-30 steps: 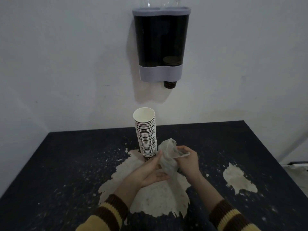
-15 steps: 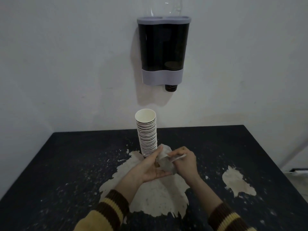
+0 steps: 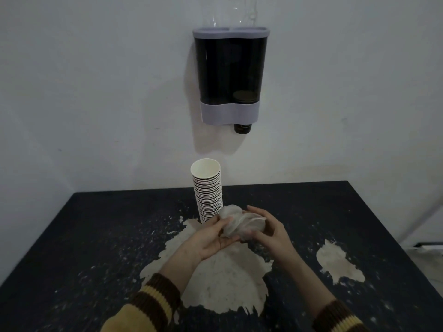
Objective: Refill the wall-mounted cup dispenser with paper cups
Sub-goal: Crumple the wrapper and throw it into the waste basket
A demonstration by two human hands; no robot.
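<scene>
Left hand (image 3: 211, 236) and right hand (image 3: 266, 230) together over the middle of the table (image 3: 96, 236), both closed around a crumpled clear plastic wrapper (image 3: 236, 221). Left fingers curled up under and over the near-left side of the wad, thumb against it; right fingers wrapped around its right end, palm turned inward. Wrapper bunched tight between the two palms (thin, whitish, partly see-through). Striped brown-and-yellow sleeves (image 3: 153, 305) at the bottom edge.

Stack of paper cups (image 3: 208, 191) upright on the table just behind the hands, mouth up, white inside, touching nothing but the tabletop as far as can be told. Cup dispenser (image 3: 230, 75) mounted on the wall above, dark tinted body with grey top and bottom bands; one dark cup (image 3: 242, 128) poking out below its right side. Pale worn patches (image 3: 340, 264) on the black tabletop.
</scene>
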